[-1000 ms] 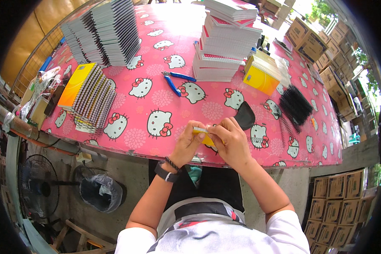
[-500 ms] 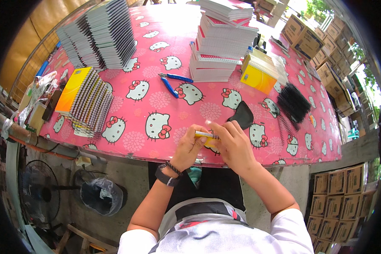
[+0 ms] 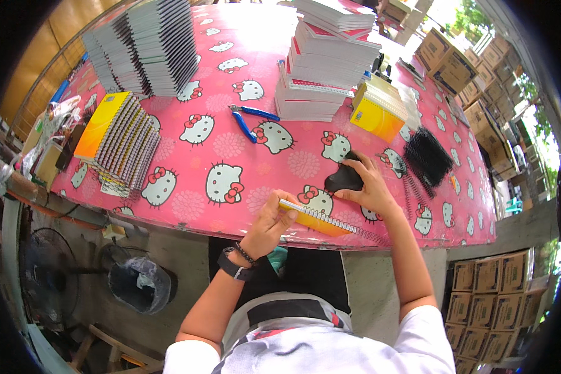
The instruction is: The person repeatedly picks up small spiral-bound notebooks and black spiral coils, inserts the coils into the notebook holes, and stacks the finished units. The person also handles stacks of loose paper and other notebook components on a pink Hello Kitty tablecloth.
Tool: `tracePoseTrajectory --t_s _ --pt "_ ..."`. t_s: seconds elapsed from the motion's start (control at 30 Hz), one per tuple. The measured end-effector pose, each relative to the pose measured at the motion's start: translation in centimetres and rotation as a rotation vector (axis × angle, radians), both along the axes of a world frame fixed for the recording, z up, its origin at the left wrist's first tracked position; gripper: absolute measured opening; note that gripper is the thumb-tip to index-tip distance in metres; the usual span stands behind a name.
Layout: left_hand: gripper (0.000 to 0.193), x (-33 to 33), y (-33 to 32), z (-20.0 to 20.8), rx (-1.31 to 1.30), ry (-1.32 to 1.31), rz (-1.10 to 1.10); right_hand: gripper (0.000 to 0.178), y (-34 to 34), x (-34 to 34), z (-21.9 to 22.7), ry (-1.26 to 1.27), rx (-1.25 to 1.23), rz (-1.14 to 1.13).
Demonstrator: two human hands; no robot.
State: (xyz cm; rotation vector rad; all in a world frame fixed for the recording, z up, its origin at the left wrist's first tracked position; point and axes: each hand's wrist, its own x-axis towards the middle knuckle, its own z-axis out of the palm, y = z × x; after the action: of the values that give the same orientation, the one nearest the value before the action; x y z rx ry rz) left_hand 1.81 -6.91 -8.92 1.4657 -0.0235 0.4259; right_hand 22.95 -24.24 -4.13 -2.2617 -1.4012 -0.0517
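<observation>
My left hand [image 3: 271, 221] pinches the left end of a small yellow-orange notebook [image 3: 323, 223], held tilted over the table's near edge. A thin spiral coil [image 3: 349, 228] runs along the notebook's upper edge, and its loose tail sticks out past the right end. To the right, my right hand [image 3: 373, 187] is curled round a dark, rounded object [image 3: 345, 179] on the table, thumb on the near side and fingers at the far side. The exact kind of this object cannot be made out.
Blue-handled cutters [image 3: 254, 118] lie mid-table. Finished-looking yellow spiral notebooks [image 3: 121, 143] are stacked at left, grey ones [image 3: 146, 53] behind. A tall white paper stack [image 3: 318, 75] stands at the back, with yellow notebooks [image 3: 380, 112] and black coils [image 3: 428, 159] at right.
My right hand has left the notebook and moved right onto the dark object. The notebook now shows lengthwise in my left hand, its coil tail visible. The view has shifted slightly.
</observation>
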Motion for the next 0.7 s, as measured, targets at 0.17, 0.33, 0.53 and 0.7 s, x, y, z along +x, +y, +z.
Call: tracePoseTrajectory --t_s 0.17,0.33,0.53,0.7 --pt "0.012 -0.3 0.2 0.2 0.025 0.019 0.003 0.049 0.9 -2.4 1.6 0.923 0.29 0.354" --pt "0.01 -0.2 0.0 0.0 0.02 0.005 -0.002 0.066 2.1 -4.8 1.8 0.918 0.025 0.212" --pt "0.009 -0.2 -0.2 0.6 0.061 0.053 0.002 0.052 2.5 -4.9 1.5 0.96 0.165 0.264" --pt "0.01 -0.3 0.1 0.1 0.12 0.029 0.036 0.045 3.5 -4.8 2.3 1.039 0.258 0.509"
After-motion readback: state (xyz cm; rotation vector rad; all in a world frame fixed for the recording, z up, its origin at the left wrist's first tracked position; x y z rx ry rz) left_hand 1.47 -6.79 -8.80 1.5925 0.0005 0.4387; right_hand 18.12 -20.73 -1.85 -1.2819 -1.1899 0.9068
